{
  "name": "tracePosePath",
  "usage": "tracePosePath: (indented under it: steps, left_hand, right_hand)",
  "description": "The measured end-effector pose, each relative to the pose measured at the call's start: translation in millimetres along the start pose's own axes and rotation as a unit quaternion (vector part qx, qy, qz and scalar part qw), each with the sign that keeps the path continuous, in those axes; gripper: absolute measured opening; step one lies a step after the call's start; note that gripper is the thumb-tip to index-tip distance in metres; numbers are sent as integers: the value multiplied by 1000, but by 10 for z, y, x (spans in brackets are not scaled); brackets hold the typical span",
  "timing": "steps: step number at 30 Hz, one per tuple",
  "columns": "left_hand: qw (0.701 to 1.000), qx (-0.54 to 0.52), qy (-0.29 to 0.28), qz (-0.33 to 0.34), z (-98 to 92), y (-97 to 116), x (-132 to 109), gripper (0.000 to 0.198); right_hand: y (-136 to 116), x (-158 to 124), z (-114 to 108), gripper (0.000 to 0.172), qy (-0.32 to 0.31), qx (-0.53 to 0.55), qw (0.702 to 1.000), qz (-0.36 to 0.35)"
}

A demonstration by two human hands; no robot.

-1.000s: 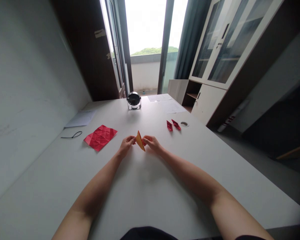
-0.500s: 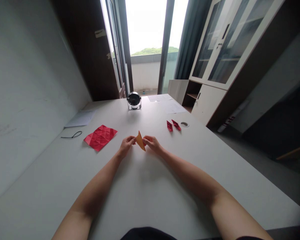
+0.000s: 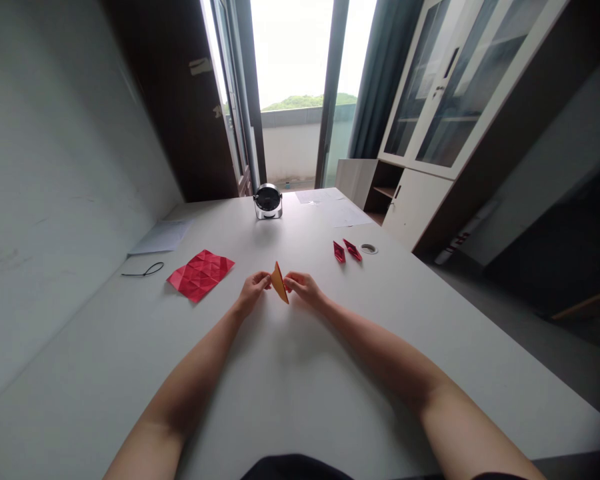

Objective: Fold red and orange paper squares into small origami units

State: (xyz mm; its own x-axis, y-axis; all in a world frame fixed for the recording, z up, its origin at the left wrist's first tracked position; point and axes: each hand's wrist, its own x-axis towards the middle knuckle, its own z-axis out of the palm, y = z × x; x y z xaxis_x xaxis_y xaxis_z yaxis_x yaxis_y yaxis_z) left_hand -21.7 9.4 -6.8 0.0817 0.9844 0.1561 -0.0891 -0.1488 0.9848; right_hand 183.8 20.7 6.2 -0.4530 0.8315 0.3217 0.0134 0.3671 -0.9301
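Between my hands, just above the white table, is a folded piece of orange paper, narrow and pointed at both ends. My left hand pinches its left side with thumb and fingers. On the opposite side my right hand grips it, its fingertips partly hidden behind the paper. A creased red paper sheet lies to the left of my left hand. Two small folded red paper boats rest on the table to the right, beyond my right hand.
A round black-and-silver device on a stand is at the table's far side. A black cable tie and white sheets lie at the left. Near the red boats is a round cable hole. A glass-door cabinet stands at the right.
The orange paper has turned slightly and shows a narrower face. Both hands keep nearly the same place, and the other things have not moved.
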Motion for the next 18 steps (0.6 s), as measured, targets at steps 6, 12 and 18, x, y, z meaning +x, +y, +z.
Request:
tracePosePath:
  steps: [6,12,18]
  left_hand:
    - [1000,2,5,-2,-3,-8,7,34]
    - [1000,3,4,-7,0,19,1,34]
    - [1000,6,-7,-4,4,30,-8,34]
  right_hand:
    - [41,0,-1,41,3,-16,1000,-1]
    - [25,4,-15,44,-7,6,1000,18]
    - [8,23,-31,41,-38,59,997,39]
